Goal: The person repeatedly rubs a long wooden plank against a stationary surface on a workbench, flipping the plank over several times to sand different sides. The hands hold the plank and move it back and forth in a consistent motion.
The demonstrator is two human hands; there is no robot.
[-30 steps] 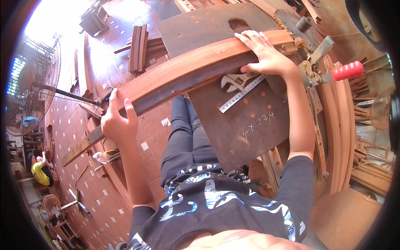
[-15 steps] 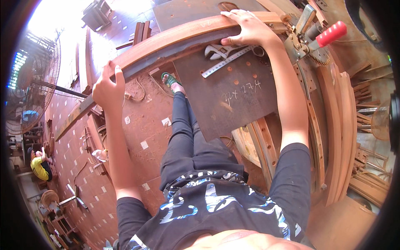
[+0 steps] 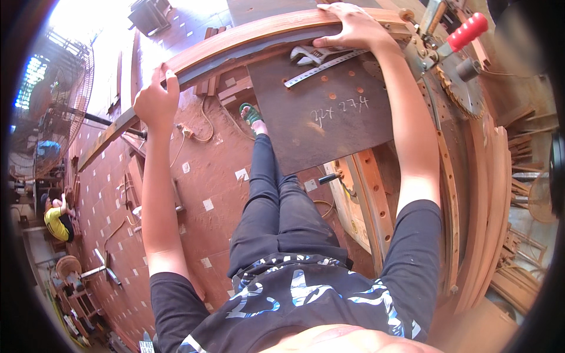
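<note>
A long, pale reddish wooden strip (image 3: 253, 36) lies along a dark metal fence (image 3: 235, 60) on the far side of a steel table plate (image 3: 318, 132). My left hand (image 3: 156, 103) is closed around the fence and the strip's left end, thumb and forefinger pointing up. Toward the strip's right end, my right hand (image 3: 356, 29) grips it, fingers over the far side and thumb on the near side. A toggle clamp with a red handle (image 3: 469, 32) stands right of that hand. Beyond my right forearm is a toothed circular saw blade (image 3: 462, 94).
An adjustable wrench (image 3: 307, 55) and a perforated metal strip (image 3: 323, 69) lie on the plate. Curved boards (image 3: 491, 206) stand at the right. A large fan (image 3: 56, 112) and a seated person in yellow (image 3: 57, 223) are at the left. A cord (image 3: 206, 120) crosses the dusty floor.
The steel plate, fence and wooden strip have moved away from me, with both hands keeping their grip. More of the saw blade now shows, and a black-handled crank has come into view below the plate.
</note>
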